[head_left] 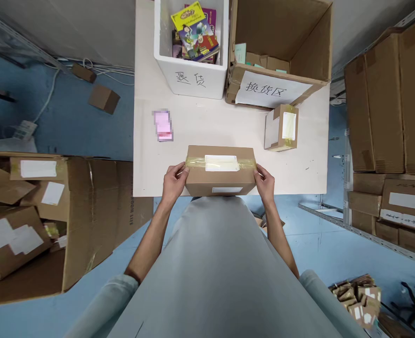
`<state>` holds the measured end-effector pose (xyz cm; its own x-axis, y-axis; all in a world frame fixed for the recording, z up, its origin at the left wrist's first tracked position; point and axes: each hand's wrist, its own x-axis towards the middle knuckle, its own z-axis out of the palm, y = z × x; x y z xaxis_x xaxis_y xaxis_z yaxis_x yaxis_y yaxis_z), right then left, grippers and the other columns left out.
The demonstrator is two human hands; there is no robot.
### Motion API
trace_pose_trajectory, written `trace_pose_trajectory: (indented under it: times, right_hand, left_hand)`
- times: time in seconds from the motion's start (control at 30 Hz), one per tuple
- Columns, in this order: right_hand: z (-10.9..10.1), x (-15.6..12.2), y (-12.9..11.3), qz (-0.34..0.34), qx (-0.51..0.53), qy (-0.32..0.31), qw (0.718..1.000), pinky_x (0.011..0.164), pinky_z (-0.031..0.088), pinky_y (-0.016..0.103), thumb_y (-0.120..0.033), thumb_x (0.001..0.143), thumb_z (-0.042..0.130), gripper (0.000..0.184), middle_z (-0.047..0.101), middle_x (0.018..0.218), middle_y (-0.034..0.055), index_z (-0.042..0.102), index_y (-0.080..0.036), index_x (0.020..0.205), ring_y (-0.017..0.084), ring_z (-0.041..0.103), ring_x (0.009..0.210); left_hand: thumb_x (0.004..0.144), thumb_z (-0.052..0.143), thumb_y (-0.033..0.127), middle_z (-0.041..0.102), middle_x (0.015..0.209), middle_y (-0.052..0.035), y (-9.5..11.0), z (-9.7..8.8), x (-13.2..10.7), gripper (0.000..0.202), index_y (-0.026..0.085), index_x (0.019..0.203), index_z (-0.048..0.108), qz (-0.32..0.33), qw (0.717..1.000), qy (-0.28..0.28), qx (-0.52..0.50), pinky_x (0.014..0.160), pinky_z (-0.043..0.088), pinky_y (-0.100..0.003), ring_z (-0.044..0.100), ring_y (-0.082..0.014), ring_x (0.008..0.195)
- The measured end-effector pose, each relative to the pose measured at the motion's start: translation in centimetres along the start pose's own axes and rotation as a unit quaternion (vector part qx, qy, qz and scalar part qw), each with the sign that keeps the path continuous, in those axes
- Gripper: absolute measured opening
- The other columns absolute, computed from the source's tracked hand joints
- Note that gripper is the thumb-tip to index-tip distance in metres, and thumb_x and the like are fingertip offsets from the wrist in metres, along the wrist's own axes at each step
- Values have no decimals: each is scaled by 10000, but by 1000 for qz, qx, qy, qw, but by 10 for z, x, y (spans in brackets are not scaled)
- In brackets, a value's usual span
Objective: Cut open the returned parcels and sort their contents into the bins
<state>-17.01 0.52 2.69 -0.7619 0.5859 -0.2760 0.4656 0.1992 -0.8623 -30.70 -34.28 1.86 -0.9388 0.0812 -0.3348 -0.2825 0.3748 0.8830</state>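
Observation:
A long brown cardboard box (200, 178) lies at the table's front edge, right against my body. Yellowish tape runs along its top, crossing a white label, and a second white label shows on its near side. My left hand (175, 182) grips the box's left end, thumb and fingers at the corner. At the opposite end my right hand (264, 182) holds it in the same way. To the right and farther back stands a smaller taped cardboard box (276, 129) with a white label. A blurred pink item (163, 125) lies on the left of the table.
At the back of the white table (207, 119) stand a white bin (196, 77) of books and an open carton (281, 89) with small boxes inside. A large carton (91, 211) full of parcels is at my left. Stacked boxes (404, 202) fill a rack on the right.

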Motion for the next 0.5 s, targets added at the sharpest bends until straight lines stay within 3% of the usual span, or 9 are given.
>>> trace_pose_trajectory:
  times: [0.2, 0.33, 0.5]
  right_hand:
    - [-7, 0, 10, 4, 19, 3, 1000, 1252, 601, 532, -704, 980, 728, 726, 814, 1500, 177, 824, -171, 1464, 357, 777, 1396]
    - [-35, -6, 34, 34, 44, 30, 998, 1310, 547, 576, -714, 947, 759, 741, 791, 1538, 187, 817, -179, 1456, 361, 744, 1461]
    - [-77, -13, 66, 101, 73, 72, 990, 1300, 548, 621, -725, 831, 850, 778, 807, 1509, 195, 831, -178, 1384, 383, 755, 1433]
  left_hand:
    - [937, 780, 760, 723, 1167, -126, 17, 2, -3, 742, 145, 1346, 847, 23, 1000, 0, 0, 1123, 669, -506, 760, -315, 1187]
    - [1029, 761, 655, 716, 1199, -91, 55, 17, -27, 611, 198, 1429, 825, 78, 996, -35, 4, 1187, 638, -457, 757, -267, 1205]
    - [1133, 690, 501, 751, 1355, -100, 108, 41, -63, 463, 263, 1522, 769, 177, 971, -152, 45, 1144, 647, -423, 745, -263, 1304]
